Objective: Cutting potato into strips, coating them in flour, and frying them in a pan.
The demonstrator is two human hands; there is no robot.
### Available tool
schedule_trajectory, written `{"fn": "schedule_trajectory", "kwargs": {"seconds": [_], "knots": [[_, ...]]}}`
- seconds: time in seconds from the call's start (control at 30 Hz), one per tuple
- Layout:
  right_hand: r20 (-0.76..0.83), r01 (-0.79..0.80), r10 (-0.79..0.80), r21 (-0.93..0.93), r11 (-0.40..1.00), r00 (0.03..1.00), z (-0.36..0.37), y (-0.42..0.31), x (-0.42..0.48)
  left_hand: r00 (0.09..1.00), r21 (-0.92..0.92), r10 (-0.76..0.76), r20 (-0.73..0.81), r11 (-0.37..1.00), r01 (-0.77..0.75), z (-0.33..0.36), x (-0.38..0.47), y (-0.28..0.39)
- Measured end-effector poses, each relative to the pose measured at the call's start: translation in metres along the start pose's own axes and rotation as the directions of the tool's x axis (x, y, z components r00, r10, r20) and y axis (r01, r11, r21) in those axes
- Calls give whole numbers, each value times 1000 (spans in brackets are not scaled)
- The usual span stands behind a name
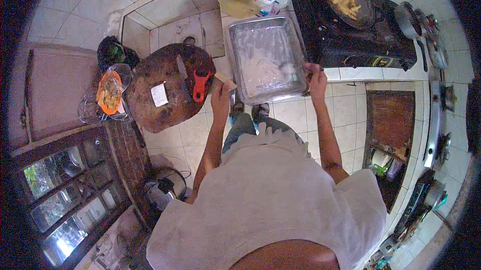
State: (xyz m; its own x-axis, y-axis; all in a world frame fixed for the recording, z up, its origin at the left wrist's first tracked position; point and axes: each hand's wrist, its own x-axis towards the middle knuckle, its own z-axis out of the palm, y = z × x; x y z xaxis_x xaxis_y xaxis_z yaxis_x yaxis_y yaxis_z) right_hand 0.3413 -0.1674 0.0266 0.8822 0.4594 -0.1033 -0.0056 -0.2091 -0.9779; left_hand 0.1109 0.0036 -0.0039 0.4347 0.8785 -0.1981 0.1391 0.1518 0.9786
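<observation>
A rectangular metal baking pan [235, 44] lies before me, its near end reaching past the counter's front edge. White powder like flour [259, 70] coats its bottom, and a whiter rounded lump [288, 70] sits near its right side. My right hand [318, 82] grips the pan's right rim near the front corner. Just left of the pan's near left corner, my left hand [220, 99] has its fingers bent beside a pale tan flat piece [224, 80]. Whether those fingers hold that piece or the pan cannot be told.
Left stands a round wooden chopping board [165, 70] with a knife [182, 67], an orange-red peeler-like tool [199, 86] and paper [159, 94]. Beyond is a sink [176, 29]. A frying pan [347, 3] with yellow food sits on the black stove [375, 50]. An orange dish [109, 91] holds food.
</observation>
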Motion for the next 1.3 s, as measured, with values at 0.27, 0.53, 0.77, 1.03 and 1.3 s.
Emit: {"fn": "schedule_trajectory", "kwargs": {"seconds": [0.27, 0.53, 0.77, 1.03, 1.3], "knots": [[93, -2, 14, -129, 992, 996, 42, 20, -31, 964, 176, -72, 255, 984, 27, 0, 7, -17], [179, -264, 229, 207, 942, 957, 78, 23, -50, 971, 28, -79, 226, 997, 74, 4, 12, -8], [242, -310, 234, 354, 882, 942, 66, 26, -43, 978, 80, -107, 182, 992, 93, -2, 16, -28], [-17, -127, 151, 457, 880, 988, 44, 19, -15, 960, -77, -186, 210, 976, 206, 2, 9, -17], [-8, 99, -100, 192, 976, 995, 38, 18, -15, 975, -31, -156, 162, 986, 163, 0, 10, -21]]}}
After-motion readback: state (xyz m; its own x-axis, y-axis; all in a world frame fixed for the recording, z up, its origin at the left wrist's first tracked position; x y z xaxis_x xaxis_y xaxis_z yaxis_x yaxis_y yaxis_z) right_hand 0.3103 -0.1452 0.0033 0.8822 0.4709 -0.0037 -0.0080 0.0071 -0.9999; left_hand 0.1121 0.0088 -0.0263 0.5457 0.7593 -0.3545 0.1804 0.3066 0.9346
